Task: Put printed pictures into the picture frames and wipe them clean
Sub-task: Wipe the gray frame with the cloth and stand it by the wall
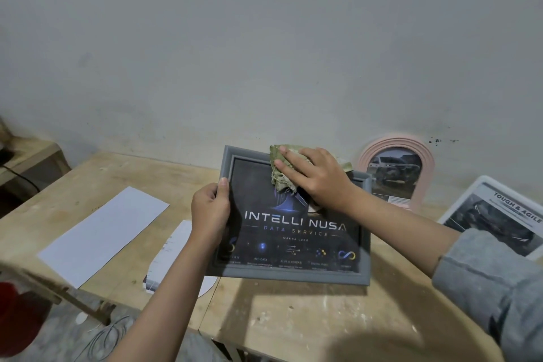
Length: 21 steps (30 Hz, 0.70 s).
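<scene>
A grey picture frame with a dark "INTELLI NUSA" print behind its glass is tilted up above the wooden table. My left hand grips the frame's left edge, thumb on the front. With its fingers straight, my right hand presses an olive-green cloth flat against the upper part of the glass. Part of the cloth is hidden under the palm.
A pink arched frame with a car picture leans on the wall behind. A white frame with a car print lies at the right. White paper sheets lie on the left of the table. A cable runs at far left.
</scene>
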Each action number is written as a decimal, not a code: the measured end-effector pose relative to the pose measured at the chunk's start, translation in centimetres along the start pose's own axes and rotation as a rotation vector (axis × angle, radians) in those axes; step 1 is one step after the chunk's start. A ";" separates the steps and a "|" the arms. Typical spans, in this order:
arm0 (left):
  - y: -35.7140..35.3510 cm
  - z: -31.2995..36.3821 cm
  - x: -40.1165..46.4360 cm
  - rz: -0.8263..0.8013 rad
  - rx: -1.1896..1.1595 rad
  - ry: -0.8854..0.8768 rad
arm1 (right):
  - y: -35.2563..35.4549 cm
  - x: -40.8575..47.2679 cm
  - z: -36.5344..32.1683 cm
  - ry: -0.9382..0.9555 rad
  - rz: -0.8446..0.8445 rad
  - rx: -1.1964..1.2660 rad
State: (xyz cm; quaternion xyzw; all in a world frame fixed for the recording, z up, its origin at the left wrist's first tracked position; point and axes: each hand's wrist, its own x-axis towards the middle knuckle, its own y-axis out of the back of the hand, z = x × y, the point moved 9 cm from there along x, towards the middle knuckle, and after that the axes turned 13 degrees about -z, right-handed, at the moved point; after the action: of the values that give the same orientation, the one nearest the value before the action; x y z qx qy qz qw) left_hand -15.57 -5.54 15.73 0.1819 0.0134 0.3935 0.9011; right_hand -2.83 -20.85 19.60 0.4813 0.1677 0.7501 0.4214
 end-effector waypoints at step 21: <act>4.8 -2.0 0.6 0.109 -0.083 0.060 | -3.0 -6.8 7.0 -0.170 -0.256 0.028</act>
State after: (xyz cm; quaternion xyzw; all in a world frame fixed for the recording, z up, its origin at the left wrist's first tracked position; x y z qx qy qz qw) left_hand -18.85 -1.51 15.56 0.1331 0.0140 0.4475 0.8842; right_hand 5.87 -25.56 17.10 0.5236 0.2019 0.6444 0.5195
